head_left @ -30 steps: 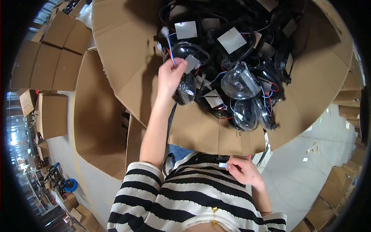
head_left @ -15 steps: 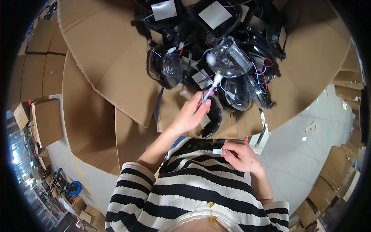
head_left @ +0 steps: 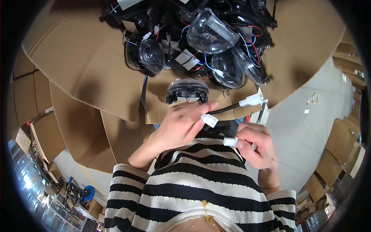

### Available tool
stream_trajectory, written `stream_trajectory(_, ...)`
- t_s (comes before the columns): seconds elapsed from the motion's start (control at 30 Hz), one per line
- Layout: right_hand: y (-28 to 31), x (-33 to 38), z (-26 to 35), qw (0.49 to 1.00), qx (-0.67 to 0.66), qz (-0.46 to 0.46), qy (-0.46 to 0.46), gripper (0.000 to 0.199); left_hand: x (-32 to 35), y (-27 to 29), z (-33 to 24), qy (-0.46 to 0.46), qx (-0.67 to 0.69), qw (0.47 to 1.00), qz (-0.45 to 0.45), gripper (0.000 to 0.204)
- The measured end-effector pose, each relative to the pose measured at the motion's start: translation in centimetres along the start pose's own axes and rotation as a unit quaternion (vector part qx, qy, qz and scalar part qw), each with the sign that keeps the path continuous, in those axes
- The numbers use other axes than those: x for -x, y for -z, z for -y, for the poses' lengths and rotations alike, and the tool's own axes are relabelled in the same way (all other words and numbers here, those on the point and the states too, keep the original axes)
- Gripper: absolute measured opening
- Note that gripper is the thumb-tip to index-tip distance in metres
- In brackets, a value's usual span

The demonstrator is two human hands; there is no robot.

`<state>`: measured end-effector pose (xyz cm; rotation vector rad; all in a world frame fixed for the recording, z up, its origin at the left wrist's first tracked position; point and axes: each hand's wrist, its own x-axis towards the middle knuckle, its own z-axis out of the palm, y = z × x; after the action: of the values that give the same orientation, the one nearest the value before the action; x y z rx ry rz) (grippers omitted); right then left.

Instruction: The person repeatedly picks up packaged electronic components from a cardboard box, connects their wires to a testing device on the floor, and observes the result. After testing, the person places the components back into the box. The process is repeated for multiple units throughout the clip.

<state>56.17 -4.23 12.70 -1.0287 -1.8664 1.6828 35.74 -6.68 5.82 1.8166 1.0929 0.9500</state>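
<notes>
My left hand (head_left: 181, 125) is closed, with a white plug connector (head_left: 210, 120) pinched between thumb and forefinger. From beside its fingertips a black cable (head_left: 226, 108) runs right to a larger white connector (head_left: 251, 99). Just beyond the knuckles sits a lamp (head_left: 187, 86) with a clear lens and black housing; whether the hidden fingers touch it I cannot tell. Close in front of my striped top, my right hand (head_left: 257, 147) pinches another small white connector (head_left: 230, 142), pointed toward the left hand. The two hands are apart.
A big open carton (head_left: 89, 73) ahead holds a heap of clear-lensed black lamps (head_left: 212, 33) with red, blue and white wires. Another open carton (head_left: 77, 135) stands at left. More cartons (head_left: 336, 143) line the right, across a grey floor (head_left: 293, 143).
My left hand has drawn back from the lamp heap toward me, and a white connector now shows in its pinch. My right hand has shifted slightly right and up, still holding its connector.
</notes>
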Motion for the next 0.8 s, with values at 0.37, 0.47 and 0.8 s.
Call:
stream_trajectory(0.37, -1.0, -0.7, -0.2, 0.993, 0.091, -0.068, -0.035, 0.002, 0.1, -0.3, 0.4, -0.058, -0.181, 0.981, -0.019, 0.066)
stream_trajectory(0.47, -1.5, -0.2, -0.6, 0.987, 0.116, -0.094, -0.055, 0.003, 0.4, -0.6, 0.0, -0.059, -0.195, 0.979, -0.025, 0.064)
stream_trajectory(0.8, -4.1, 0.1, -2.4, 0.991, 0.116, -0.062, -0.025, 0.005, 3.1, -0.4, -1.1, 0.022, -0.216, 0.976, 0.031, 0.05)
